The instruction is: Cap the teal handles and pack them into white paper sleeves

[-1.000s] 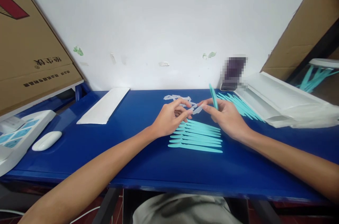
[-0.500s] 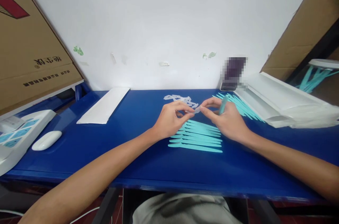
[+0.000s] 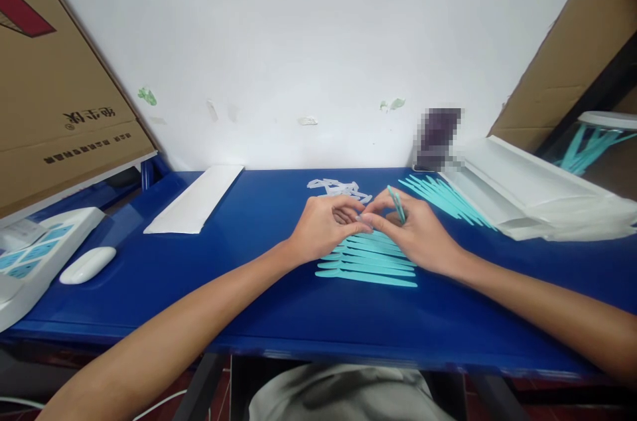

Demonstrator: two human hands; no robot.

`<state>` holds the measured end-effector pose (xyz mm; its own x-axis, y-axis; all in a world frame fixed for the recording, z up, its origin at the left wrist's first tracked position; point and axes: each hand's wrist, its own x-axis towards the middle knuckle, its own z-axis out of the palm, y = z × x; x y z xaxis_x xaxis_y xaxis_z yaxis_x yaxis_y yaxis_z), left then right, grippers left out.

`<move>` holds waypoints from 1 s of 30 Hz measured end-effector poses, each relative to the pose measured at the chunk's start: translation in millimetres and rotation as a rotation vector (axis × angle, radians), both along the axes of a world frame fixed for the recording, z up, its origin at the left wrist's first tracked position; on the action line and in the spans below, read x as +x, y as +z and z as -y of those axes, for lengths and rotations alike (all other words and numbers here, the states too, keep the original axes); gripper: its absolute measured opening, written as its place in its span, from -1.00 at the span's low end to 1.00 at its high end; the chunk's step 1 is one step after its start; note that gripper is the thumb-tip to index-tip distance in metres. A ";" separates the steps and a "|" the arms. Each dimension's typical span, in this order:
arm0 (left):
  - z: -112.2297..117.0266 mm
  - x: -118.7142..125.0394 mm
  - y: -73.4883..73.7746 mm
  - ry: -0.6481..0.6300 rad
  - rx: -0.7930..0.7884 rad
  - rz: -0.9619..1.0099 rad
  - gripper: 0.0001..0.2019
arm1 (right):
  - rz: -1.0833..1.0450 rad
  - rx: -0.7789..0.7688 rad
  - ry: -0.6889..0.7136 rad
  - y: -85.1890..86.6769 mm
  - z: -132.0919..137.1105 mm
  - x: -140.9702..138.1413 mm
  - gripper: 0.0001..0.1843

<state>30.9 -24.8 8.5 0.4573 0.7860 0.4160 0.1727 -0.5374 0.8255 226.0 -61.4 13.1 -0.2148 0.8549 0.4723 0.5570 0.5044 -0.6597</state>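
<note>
My left hand (image 3: 321,228) is closed in a pinch on a small translucent plastic cap (image 3: 365,218), mostly hidden by the fingertips. Meeting it at the fingertips, my right hand (image 3: 421,232) is closed too. A slim teal eyebrow razor (image 3: 397,204) is held in the right hand and sticks up between its fingers. Beneath both hands lies a row of several teal eyebrow razors (image 3: 368,275), side by side on the blue table. A loose pile of translucent caps (image 3: 338,187) is just beyond the left hand.
More teal razors (image 3: 448,198) lie fanned out at the right, beside white open packaging (image 3: 537,202). A blurred dark phone-like object (image 3: 438,139) leans on the wall. On the left are a white flat strip (image 3: 196,200), a white mouse-shaped case (image 3: 88,265) and a power strip (image 3: 54,242).
Both hands have come closer together, the right moving left and slightly down. The cap is now mostly covered by fingers, and the razor in the right hand has tilted the other way.
</note>
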 end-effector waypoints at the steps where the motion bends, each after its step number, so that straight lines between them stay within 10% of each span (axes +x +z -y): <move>1: 0.5 0.5 1.1 0.009 0.000 -0.008 -0.71 | 0.005 0.004 -0.015 0.5 0.1 -0.5 -0.65; 15: -12.7 -5.7 -1.6 -0.127 -0.391 0.117 -0.69 | -0.050 -0.137 0.181 9.9 10.3 3.8 -0.55; 30: -28.4 -24.4 -5.9 -0.032 -0.176 0.230 -0.68 | 0.395 -0.145 0.175 10.7 -5.2 30.3 -0.55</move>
